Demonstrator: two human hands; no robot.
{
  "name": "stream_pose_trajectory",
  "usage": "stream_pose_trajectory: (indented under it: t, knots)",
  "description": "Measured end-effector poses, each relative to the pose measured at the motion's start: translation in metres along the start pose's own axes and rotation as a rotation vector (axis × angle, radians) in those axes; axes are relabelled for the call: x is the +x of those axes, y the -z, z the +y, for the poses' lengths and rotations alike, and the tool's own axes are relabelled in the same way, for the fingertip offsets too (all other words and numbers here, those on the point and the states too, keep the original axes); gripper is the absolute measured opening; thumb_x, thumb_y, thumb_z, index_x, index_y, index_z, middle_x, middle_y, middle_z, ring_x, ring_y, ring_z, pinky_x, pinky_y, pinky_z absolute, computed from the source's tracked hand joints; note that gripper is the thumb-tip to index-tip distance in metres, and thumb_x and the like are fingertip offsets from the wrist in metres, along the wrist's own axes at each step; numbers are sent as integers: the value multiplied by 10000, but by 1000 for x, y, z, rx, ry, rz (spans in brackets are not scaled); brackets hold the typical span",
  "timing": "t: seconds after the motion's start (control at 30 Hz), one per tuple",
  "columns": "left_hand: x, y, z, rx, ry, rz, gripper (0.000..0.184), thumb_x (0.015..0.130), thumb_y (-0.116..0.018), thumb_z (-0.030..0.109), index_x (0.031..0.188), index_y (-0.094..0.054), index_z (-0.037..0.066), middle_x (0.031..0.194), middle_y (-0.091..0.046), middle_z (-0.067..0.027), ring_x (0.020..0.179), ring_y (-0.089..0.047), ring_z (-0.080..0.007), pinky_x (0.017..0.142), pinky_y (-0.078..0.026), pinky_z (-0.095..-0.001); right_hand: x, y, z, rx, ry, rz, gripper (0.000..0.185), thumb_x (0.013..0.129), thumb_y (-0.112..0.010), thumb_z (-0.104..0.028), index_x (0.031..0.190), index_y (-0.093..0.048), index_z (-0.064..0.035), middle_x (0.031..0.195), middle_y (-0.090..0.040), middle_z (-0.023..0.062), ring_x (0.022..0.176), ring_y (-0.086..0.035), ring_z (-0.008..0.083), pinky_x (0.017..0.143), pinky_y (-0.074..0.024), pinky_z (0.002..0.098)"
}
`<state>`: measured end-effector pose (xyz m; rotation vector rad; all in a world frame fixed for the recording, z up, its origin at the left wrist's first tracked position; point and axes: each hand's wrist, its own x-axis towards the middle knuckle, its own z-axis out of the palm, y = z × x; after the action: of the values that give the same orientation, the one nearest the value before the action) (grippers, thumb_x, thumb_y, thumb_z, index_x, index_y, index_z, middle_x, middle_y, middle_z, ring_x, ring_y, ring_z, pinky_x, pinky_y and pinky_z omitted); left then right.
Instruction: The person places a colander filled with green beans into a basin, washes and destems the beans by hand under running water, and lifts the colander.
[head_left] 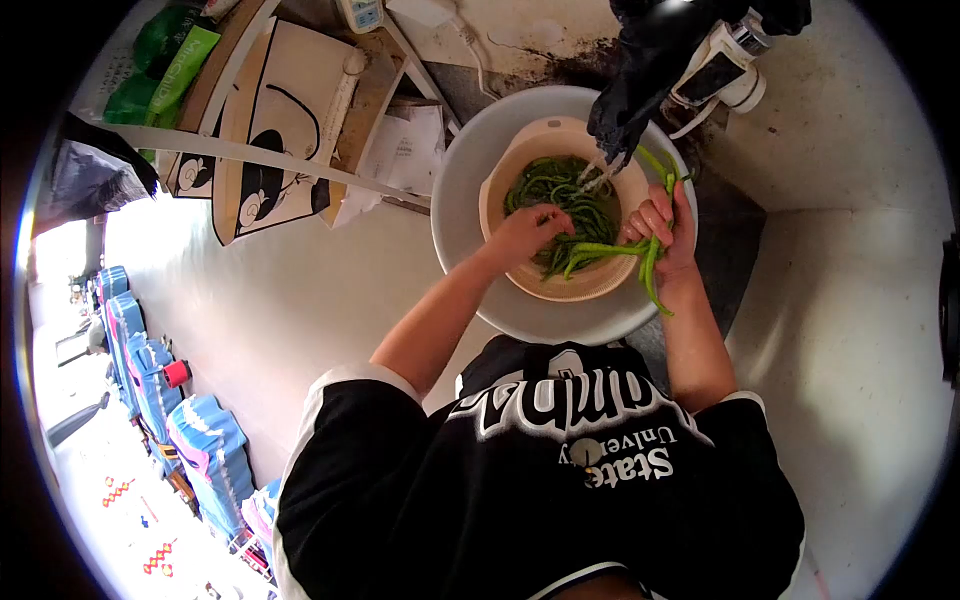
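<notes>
My right hand [665, 222] is wrapped round a bunch of long green chili peppers [610, 248], whose ends stick out on both sides of the fist. It hovers over the right rim of a cream-coloured basket or inner bowl [500, 185]. Inside that bowl, many more green peppers [545, 185] lie in water. My left hand [535, 232] reaches over the bowl's left side with curled fingers. Its fingertips are down at the peppers, and whatever they may pinch is hidden. A large grey basin [455, 200] surrounds the inner bowl.
Water runs into the bowl from a tap covered by a black plastic bag [625, 105]. A white device [720, 65] is mounted beside it. To the left stand a shelf frame [270, 155] and a printed cardboard box [280, 130]. Blue-covered chairs [205, 450] are farther off.
</notes>
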<state>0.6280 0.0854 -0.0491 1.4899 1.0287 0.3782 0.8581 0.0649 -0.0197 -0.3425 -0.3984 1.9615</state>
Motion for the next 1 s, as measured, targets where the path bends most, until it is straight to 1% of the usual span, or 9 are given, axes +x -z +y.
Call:
stream_pose_trajectory:
  t: [0.1, 0.2, 0.3, 0.43, 0.57, 0.67, 0.77, 0.87, 1.0]
  knots:
    - [-11, -7, 21, -233, 242, -149, 345, 910, -446, 356, 998, -604, 62, 870, -577, -30, 785, -530, -118, 688, -432, -262, 2, -2, -2, 8, 14, 3, 422, 926, -367, -453, 610, -412, -177, 421, -369, -58, 416, -242, 78, 518, -223, 242]
    - [-23, -16, 36, -18, 385, -285, 346, 899, -458, 340, 1015, -599, 46, 930, -614, -79, 870, -564, -183, 761, -441, -299, 2, 2, -1, -33, 31, 60, 414, 924, -387, -431, 607, -410, -166, 445, -389, -42, 459, -284, 88, 556, -253, 246]
    - [-22, -27, -8, 272, 72, -159, 344, 886, -474, 311, 1086, -567, 47, 949, -616, -160, 870, -588, -253, 759, -454, -353, 5, 14, 0, -234, 2, 104, 409, 920, -405, -422, 613, -403, -151, 511, -431, -16, 536, -353, 96, 638, -294, 247]
    - [20, 1, -39, 673, 120, 209, 424, 861, -505, 239, 1239, -435, 63, 951, -611, -200, 867, -607, -289, 708, -491, -378, 13, 18, 19, -648, -64, 304, 408, 911, -426, -423, 627, -426, -130, 688, -506, 26, 653, -460, 135, 773, -317, 251]
    - [60, 14, -6, 1072, 413, -93, 535, 848, -512, 167, 1339, -319, 76, 979, -627, -150, 853, -624, -262, 640, -529, -376, 28, 47, 42, -737, -377, 664, 205, 854, -581, -249, 903, -572, -50, 1023, -541, 88, 986, -478, 216, 860, -360, 376]
    - [77, -2, -53, 1260, 214, -66, 420, 797, -549, 70, 1208, -467, 48, 969, -623, -150, 835, -620, -275, 604, -515, -383, 36, 55, 53, -1369, -417, 726, 424, 821, -624, -208, 1170, -479, -16, 1127, -536, 142, 1127, -435, 250, 898, -370, 413]
    - [73, 1, -58, 1217, 153, -53, 409, 814, -523, 84, 1217, -457, 69, 955, -628, -140, 850, -618, -273, 644, -512, -370, 33, 65, 70, -1811, -10, 741, 584, 790, -651, -217, 1277, -377, -47, 1121, -543, 183, 1143, -448, 283, 938, -377, 389]
    - [44, 14, -7, 899, 134, 127, 328, 838, -519, 141, 1159, -525, 78, 933, -632, -135, 844, -615, -278, 688, -490, -359, 19, 32, 56, -2169, 171, 561, 490, 795, -635, -189, 1228, -450, -53, 1203, -486, 199, 1199, -382, 326, 988, -333, 420]
    - [13, 11, 15, 299, -11, 337, 240, 844, -545, 226, 1005, -615, 63, 898, -628, -141, 808, -602, -292, 719, -455, -358, 14, -7, 58, -1822, 116, 346, 347, 819, -585, -159, 1141, -530, -43, 1113, -543, 190, 1101, -460, 345, 930, -367, 427]
